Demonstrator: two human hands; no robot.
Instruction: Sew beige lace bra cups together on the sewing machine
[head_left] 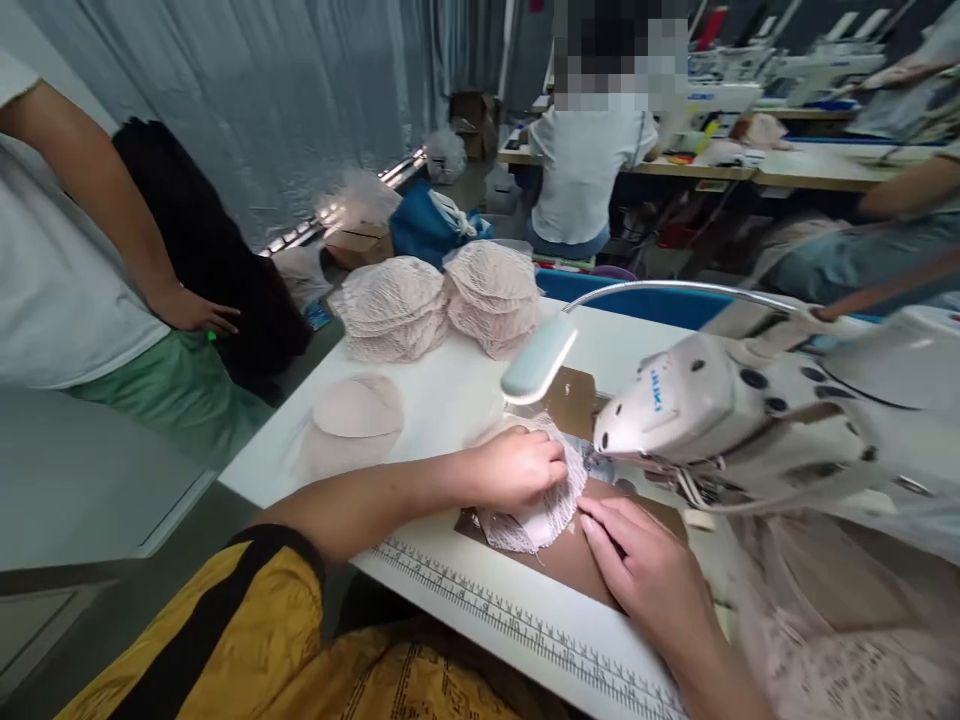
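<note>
A pale pink lace bra cup (pixel 536 522) lies on the brown plate of the sewing machine, beside the needle area. My left hand (pixel 521 468) is on top of it, fingers curled down and closed on the lace. At the cup's right edge is my right hand (pixel 641 555), its thumb and index fingertips brought together on the rim. Just beyond the cup stands the white sewing machine head (pixel 675 395); its needle is too small to make out. Part of the cup is hidden under my left hand.
Stacked lace cups (pixel 397 310) and a second stack (pixel 491 295) stand at the table's back. Smooth beige cups (pixel 356 420) lie at left. A lamp (pixel 540 360) hangs low over the work. A ruler tape (pixel 510 620) lines the front edge. Other people are nearby.
</note>
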